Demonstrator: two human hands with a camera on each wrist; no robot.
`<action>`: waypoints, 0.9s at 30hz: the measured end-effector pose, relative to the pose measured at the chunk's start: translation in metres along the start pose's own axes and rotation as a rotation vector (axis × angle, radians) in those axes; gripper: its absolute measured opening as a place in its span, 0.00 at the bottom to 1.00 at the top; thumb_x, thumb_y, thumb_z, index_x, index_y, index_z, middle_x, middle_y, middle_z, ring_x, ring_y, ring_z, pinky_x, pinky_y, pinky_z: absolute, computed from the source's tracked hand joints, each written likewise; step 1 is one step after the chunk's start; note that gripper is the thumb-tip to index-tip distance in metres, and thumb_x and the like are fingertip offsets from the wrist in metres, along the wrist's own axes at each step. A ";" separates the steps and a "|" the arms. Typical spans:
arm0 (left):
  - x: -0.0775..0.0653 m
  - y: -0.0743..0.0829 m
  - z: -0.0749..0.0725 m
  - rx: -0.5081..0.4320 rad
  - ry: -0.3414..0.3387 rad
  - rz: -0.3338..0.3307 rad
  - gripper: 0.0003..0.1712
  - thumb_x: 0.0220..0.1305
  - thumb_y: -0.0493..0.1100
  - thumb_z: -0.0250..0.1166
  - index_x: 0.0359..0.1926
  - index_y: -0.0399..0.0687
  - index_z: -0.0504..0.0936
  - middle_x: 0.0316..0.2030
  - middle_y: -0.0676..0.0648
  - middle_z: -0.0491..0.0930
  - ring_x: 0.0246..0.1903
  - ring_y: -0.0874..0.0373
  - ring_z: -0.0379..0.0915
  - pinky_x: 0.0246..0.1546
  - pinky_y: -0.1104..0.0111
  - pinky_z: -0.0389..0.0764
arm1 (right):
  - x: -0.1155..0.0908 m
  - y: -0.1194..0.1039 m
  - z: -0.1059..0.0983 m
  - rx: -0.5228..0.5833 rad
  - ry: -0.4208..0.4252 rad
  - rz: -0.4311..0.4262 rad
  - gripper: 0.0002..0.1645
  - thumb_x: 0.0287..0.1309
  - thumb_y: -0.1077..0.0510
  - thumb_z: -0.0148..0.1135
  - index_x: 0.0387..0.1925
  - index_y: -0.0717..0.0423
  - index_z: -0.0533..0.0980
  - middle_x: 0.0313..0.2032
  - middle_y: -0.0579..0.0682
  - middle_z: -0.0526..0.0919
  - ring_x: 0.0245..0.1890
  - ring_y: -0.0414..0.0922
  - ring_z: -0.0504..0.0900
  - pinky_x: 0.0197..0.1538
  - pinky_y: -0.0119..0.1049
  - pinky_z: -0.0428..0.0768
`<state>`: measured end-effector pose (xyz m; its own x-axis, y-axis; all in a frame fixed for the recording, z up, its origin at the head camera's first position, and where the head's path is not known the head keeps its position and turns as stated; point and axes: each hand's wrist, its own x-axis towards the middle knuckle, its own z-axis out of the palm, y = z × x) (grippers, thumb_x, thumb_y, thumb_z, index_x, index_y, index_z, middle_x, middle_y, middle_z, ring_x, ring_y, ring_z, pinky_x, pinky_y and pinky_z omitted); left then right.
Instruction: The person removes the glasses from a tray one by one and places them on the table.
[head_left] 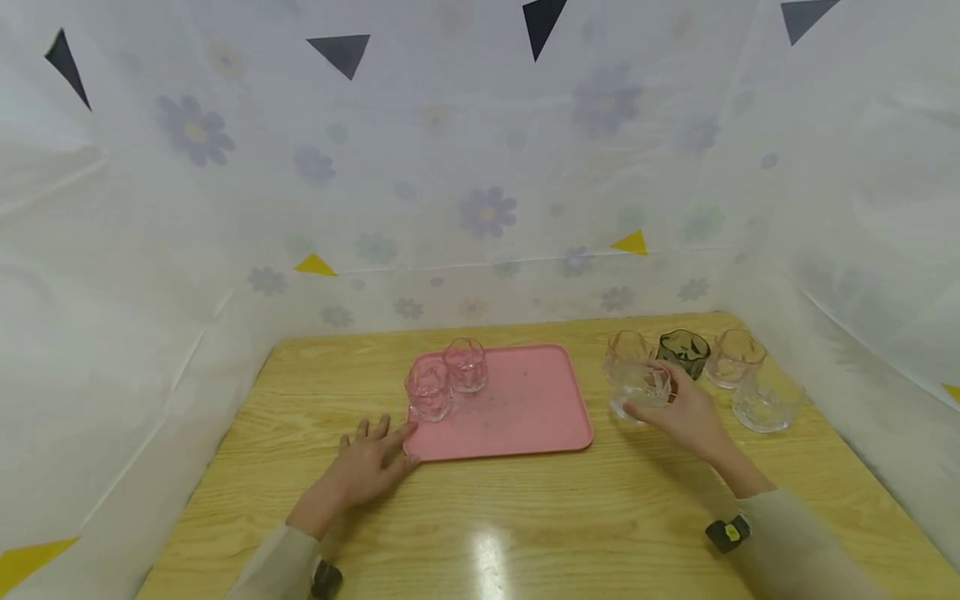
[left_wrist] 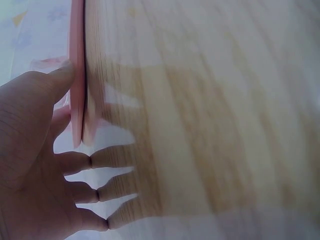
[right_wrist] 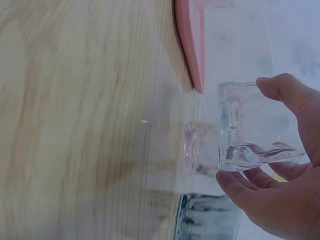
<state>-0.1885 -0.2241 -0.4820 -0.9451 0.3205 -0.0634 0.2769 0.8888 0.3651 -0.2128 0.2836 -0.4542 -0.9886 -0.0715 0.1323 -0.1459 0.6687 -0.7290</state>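
The right hand has its thumb on one side of a clear glass and its fingers curled under the other, gripping it about upright just off the bench, right of the pink tray. The glass looks smooth, so an even, moderate squeeze should serve better than a hard pinch. A pink-tinted glass and a dark glass stand close behind; drawing the held one toward the person before any sideways motion should spare a knock. The left hand, fingers spread, touches the tray's near left corner, a sensible place to steady it; pressing down on the rim could tip it. A front glass and a rear glass stand close together at the tray's left and call for slow movement nearby.
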 end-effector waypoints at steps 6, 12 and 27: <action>-0.001 0.000 0.000 0.006 0.000 -0.002 0.38 0.78 0.66 0.55 0.80 0.56 0.67 0.77 0.25 0.58 0.74 0.13 0.47 0.67 0.17 0.48 | -0.006 0.016 -0.015 -0.066 0.029 0.037 0.57 0.63 0.39 0.74 0.80 0.60 0.57 0.50 0.64 0.76 0.39 0.50 0.72 0.35 0.38 0.72; -0.001 0.001 0.000 -0.002 -0.003 -0.005 0.38 0.77 0.66 0.55 0.80 0.57 0.67 0.78 0.25 0.58 0.75 0.14 0.46 0.67 0.17 0.47 | -0.011 0.032 -0.028 -0.107 0.052 0.085 0.60 0.62 0.37 0.74 0.82 0.60 0.55 0.32 0.54 0.72 0.27 0.44 0.67 0.25 0.38 0.67; -0.001 0.000 0.001 -0.019 -0.018 -0.014 0.39 0.77 0.67 0.54 0.81 0.58 0.65 0.79 0.26 0.56 0.76 0.15 0.43 0.68 0.17 0.45 | -0.016 0.060 -0.042 -0.108 0.100 0.090 0.58 0.63 0.40 0.75 0.80 0.64 0.57 0.63 0.77 0.76 0.28 0.42 0.71 0.26 0.36 0.72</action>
<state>-0.1875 -0.2239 -0.4829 -0.9455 0.3142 -0.0852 0.2603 0.8869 0.3815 -0.2041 0.3558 -0.4722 -0.9883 0.0626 0.1392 -0.0464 0.7454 -0.6650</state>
